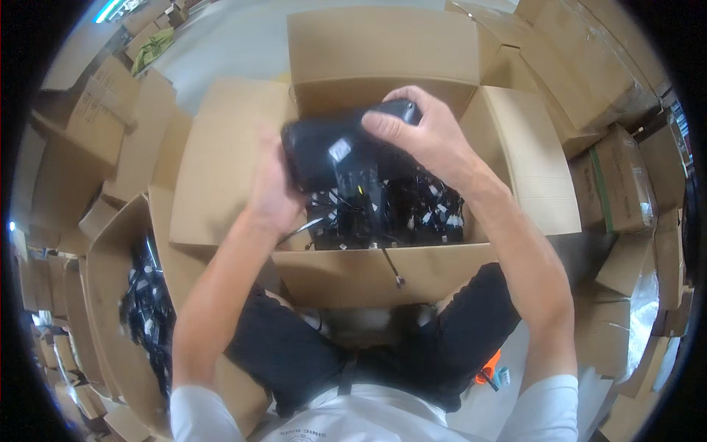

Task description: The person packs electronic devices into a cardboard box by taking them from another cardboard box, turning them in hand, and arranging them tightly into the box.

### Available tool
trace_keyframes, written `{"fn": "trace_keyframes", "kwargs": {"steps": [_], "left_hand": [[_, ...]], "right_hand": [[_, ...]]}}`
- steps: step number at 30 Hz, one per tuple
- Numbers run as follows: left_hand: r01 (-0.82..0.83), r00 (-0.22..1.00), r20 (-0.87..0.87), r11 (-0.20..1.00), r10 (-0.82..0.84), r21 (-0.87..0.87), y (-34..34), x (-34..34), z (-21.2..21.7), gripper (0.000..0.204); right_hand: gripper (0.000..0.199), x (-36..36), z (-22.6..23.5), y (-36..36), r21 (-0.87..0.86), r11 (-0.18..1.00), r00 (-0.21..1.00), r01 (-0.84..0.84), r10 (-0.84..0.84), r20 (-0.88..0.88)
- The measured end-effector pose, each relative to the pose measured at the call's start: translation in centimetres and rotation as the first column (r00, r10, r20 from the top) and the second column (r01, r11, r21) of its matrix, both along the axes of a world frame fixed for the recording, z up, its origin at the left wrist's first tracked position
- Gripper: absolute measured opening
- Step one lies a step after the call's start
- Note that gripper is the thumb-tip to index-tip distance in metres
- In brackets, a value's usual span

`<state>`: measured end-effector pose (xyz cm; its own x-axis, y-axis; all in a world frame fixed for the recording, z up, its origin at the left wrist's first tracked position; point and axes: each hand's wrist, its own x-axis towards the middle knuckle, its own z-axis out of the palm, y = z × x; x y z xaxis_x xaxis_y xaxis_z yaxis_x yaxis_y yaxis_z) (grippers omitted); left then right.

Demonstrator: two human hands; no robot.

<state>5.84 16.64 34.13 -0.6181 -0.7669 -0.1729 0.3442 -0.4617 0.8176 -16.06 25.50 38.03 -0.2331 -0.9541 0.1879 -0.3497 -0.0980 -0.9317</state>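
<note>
A black box-shaped device (317, 158) with a small white label is raised over an open cardboard box (353, 276) in front of me. My left hand (274, 184) grips its left end, and the fingers are partly hidden and blurred. At its upper right, my right hand (423, 132) is closed on it, thumb across the near face. What exactly the device is I cannot make out. Beneath it, several black parts (434, 206) with cables and white tags fill the box. One cable (392, 269) hangs over the box's near edge.
To my left stands another open carton (110, 324) holding black items (151, 309) in shiny wrapping. Stacked cartons (615, 180) rise on the right. An orange-handled tool (487, 367) and a small teal roll (504, 376) lie on the floor by my right leg.
</note>
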Motion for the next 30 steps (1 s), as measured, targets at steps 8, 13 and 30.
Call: {"fn": "trace_keyframes", "kwargs": {"steps": [8,13,30], "left_hand": [[0.331,0.938,0.202,0.903,-0.282,-0.275,-1.0,0.3,-1.7,0.072],[0.709,0.677,0.278,0.706,-0.682,0.005,0.5,2.2,-4.5,0.085],[0.548,0.743,0.111,-0.504,0.66,-0.668,-3.8,-1.2,5.5,0.025]], "right_hand": [[0.071,0.6,-1.4,0.5,0.026,0.985,0.884,0.169,-0.164,0.439],[0.066,0.9,-3.9,0.6,-0.039,0.975,0.828,0.217,-0.163,0.536],[0.059,-4.3,-6.5,-1.7,0.155,0.908,0.631,-0.389,0.14,0.763]]}}
